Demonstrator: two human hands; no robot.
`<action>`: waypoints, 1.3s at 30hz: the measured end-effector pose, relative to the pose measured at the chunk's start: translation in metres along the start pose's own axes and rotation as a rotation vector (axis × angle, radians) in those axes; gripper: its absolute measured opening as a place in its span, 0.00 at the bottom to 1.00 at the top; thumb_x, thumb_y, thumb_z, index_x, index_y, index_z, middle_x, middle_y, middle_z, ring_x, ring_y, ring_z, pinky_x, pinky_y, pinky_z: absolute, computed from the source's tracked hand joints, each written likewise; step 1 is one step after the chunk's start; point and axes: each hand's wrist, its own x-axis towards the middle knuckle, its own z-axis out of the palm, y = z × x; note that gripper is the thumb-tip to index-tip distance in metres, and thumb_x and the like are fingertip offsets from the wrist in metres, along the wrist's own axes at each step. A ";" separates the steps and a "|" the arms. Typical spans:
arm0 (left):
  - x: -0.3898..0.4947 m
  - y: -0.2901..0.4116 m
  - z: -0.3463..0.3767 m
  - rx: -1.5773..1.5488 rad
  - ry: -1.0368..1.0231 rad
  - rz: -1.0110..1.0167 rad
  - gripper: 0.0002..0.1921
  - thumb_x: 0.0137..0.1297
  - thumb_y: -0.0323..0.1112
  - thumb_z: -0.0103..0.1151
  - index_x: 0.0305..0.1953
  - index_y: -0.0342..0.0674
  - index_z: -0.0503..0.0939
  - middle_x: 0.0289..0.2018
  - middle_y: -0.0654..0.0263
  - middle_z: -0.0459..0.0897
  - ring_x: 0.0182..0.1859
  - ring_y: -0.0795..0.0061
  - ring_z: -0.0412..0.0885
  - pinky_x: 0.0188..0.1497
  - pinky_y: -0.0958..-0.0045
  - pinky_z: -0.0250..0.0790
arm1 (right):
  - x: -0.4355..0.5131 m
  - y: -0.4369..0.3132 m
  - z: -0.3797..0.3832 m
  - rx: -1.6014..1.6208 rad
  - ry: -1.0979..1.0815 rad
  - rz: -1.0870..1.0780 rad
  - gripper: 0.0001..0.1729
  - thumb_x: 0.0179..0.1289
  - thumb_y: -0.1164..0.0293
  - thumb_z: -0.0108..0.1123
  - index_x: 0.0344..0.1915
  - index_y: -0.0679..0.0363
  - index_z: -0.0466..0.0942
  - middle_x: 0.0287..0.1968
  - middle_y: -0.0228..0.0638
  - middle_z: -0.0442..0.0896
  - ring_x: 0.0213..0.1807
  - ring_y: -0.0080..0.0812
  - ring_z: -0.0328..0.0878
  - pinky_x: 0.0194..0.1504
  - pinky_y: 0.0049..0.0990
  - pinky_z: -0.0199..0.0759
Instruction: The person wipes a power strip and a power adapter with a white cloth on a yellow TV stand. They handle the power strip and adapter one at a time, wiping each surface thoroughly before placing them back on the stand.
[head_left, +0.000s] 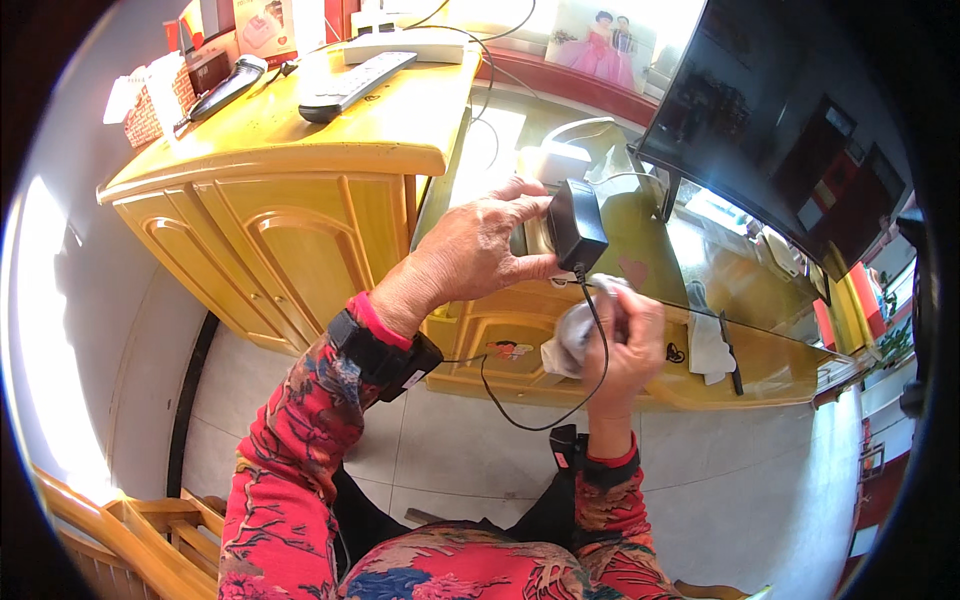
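My left hand (491, 240) grips a black power adapter (579, 226) by its sides, thumb below and fingers above, raised over the front of a glass-topped low cabinet. A thin black cable (517, 426) leaves the adapter's lower end and loops down in front of the cabinet doors. My right hand (628, 352), blurred, holds a crumpled whitish-grey cloth (576, 337) just below the adapter. Whether the cloth touches the adapter or its cable I cannot tell. A white box-shaped device (559, 161) sits on the glass behind the adapter.
A taller yellow wooden cabinet (277, 232) stands at left, bearing a remote control (356, 86), an electric shaver (229, 86) and a tissue box (157, 105). At right a television (780, 127) stands on the glass top. A light cloth (705, 341) hangs over the front edge.
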 end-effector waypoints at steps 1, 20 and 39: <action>0.000 0.000 0.000 -0.002 -0.001 -0.004 0.27 0.56 0.45 0.71 0.56 0.42 0.78 0.58 0.57 0.76 0.54 0.55 0.80 0.56 0.64 0.73 | 0.000 -0.001 0.003 -0.057 -0.044 -0.124 0.07 0.64 0.76 0.64 0.41 0.65 0.80 0.36 0.37 0.79 0.34 0.32 0.77 0.36 0.26 0.72; -0.001 0.001 -0.004 -0.014 -0.012 0.016 0.27 0.55 0.43 0.72 0.55 0.40 0.78 0.59 0.60 0.75 0.55 0.58 0.79 0.57 0.65 0.72 | -0.031 -0.013 0.022 0.236 -0.020 0.217 0.06 0.66 0.77 0.61 0.42 0.65 0.77 0.37 0.39 0.77 0.34 0.35 0.76 0.38 0.30 0.73; 0.000 -0.003 -0.003 -0.014 -0.055 -0.002 0.27 0.58 0.36 0.68 0.60 0.40 0.75 0.60 0.58 0.74 0.58 0.59 0.77 0.60 0.66 0.71 | 0.033 -0.006 0.000 -0.099 -0.468 -0.527 0.13 0.57 0.81 0.62 0.44 0.63 0.81 0.37 0.38 0.77 0.33 0.38 0.80 0.31 0.33 0.74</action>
